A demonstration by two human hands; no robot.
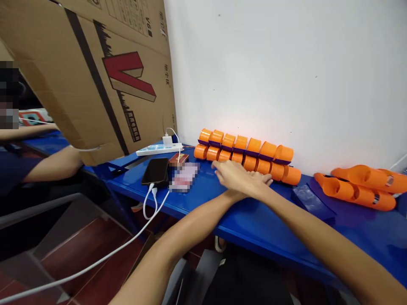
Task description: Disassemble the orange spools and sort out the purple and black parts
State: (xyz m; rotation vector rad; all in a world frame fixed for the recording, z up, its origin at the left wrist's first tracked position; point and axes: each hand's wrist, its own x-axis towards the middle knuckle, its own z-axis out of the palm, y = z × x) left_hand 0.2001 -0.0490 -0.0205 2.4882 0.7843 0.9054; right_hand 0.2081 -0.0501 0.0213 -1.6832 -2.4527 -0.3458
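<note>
My forearms cross over a blue table (203, 199). My right hand (232, 173) reaches leftward, its fingers apart and nothing visible in them. Beneath my right wrist, my left hand (262, 178) points to the right, partly covered, with its visible fingers stretched out. Both hands are at the front of two stacked rows of short orange cylinders (267, 150), with dark blue strips between the rows. Whether the fingertips touch the cylinders I cannot tell. To the right lies a stack of dark blue flat pieces (311, 203).
More orange tubular pieces (362, 186) lie at the right by the white wall (286, 63). A large cardboard box (92, 84) stands left. Near it are a power strip (159, 149), a black phone (155, 171) and a white cable (127, 243). Another person's arm (54, 163) shows at far left.
</note>
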